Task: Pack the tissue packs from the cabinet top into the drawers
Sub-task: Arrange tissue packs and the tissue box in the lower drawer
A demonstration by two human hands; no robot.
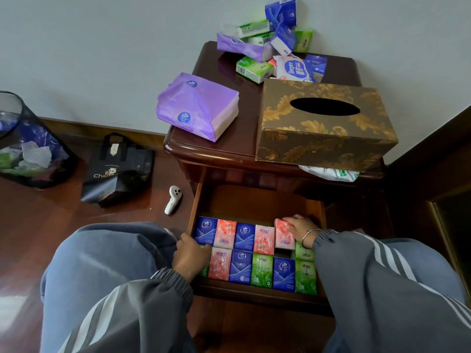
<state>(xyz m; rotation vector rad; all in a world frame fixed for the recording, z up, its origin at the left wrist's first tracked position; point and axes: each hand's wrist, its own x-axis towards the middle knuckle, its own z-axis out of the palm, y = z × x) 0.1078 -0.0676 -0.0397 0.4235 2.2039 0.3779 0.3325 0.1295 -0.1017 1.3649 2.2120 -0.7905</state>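
Soft, even daylight is spreading over the pale wall (102, 47), and no hard shadows are forming there. The polished cabinet top (183, 141) is catching a dull sheen along its rounded front edge, while the floor (15, 304) is glaring pale at my lower left. The open drawer (254, 200) is sitting in the top's shade, its back going dim. The wide lens is bowing the skirting line and stretching my sleeves (114, 314) at the bottom corners; the tissue packs (262, 268) are showing sharp.
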